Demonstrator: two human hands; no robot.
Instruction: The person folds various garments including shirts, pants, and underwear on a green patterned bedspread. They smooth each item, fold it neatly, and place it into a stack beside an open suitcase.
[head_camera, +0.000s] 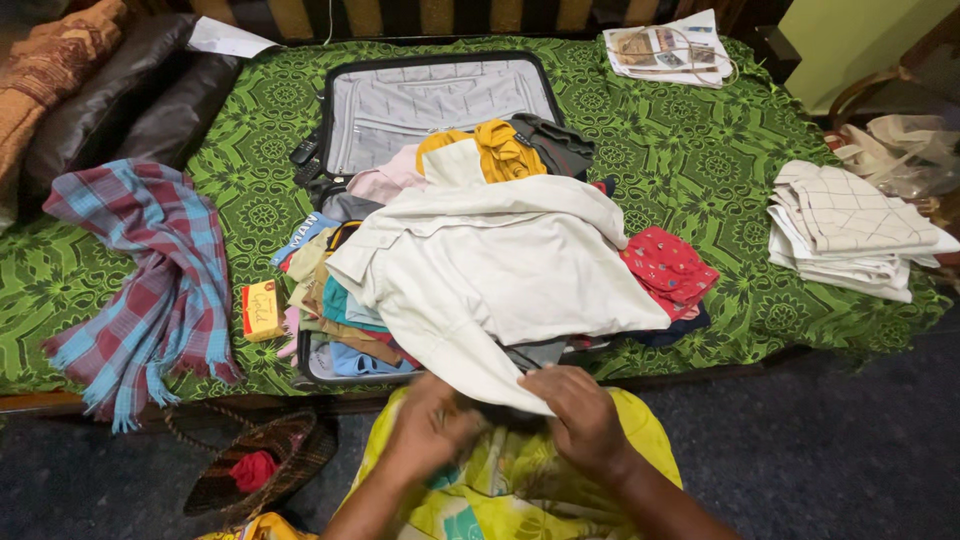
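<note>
A cream shirt (500, 265) lies spread over a heap of folded clothes in an open grey suitcase (430, 105) on the bed. Its lower end hangs toward me over the bed's front edge. My left hand (425, 425) and my right hand (580, 415) are close together at that hanging end, in front of my yellow-green garment. The right hand's fingers close over the cream cloth. The left hand is blurred, with its fingers curled at the cloth's dark underside. Yellow, pink, red and blue garments show around the shirt.
A green patterned bedspread (700, 170) covers the bed. A plaid scarf (150, 280) lies at the left beside a small yellow box (262, 310). Folded white cloths (850, 230) sit at the right, newspapers (665, 48) at the back. A woven basket (262, 468) stands on the floor.
</note>
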